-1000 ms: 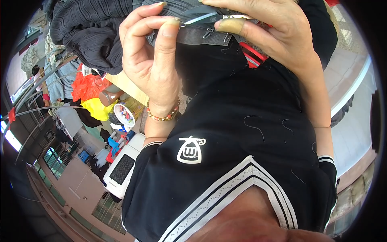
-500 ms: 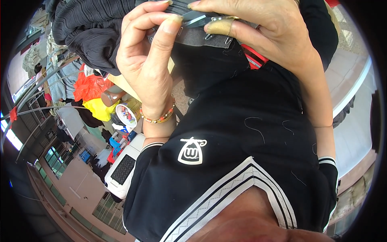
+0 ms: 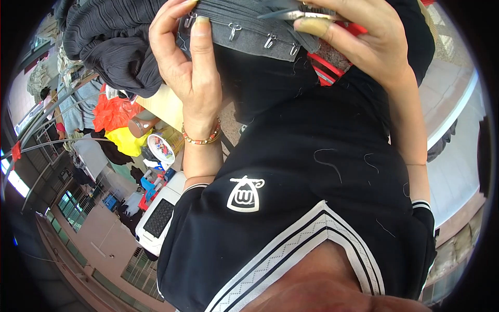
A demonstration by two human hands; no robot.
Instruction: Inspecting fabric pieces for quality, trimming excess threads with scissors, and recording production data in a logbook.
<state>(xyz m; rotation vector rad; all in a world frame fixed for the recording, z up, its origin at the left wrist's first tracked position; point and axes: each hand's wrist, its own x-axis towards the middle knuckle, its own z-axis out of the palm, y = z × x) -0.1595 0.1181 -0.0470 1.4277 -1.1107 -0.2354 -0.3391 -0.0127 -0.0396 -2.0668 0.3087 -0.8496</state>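
Observation:
At the top, my left hand (image 3: 192, 78) pinches the edge of a dark grey ribbed cloth (image 3: 223, 44) between thumb and fingers. Along that edge sit several small metal hooks (image 3: 235, 32), spaced apart. My right hand (image 3: 371, 44) grips a pair of thread snips (image 3: 286, 14), its thumb, partly wrapped in a yellowish covering, on the near side. The blades point left, over the cloth's right part and apart from my left hand. The fingertips of both hands are partly cut off by the picture's top edge.
A bulky heap of dark ribbed cloth (image 3: 122, 44) lies at the upper left. Below it are a red plastic bag (image 3: 117, 114), a yellow bag (image 3: 127, 141) and a white tub (image 3: 162, 148) of small colourful items. A pale curved surface (image 3: 457, 182) stands at the right.
The snips have drawn away to the right, from beside my left fingertips. My left hand has shifted slightly left, and the row of hooks now shows along the cloth's edge.

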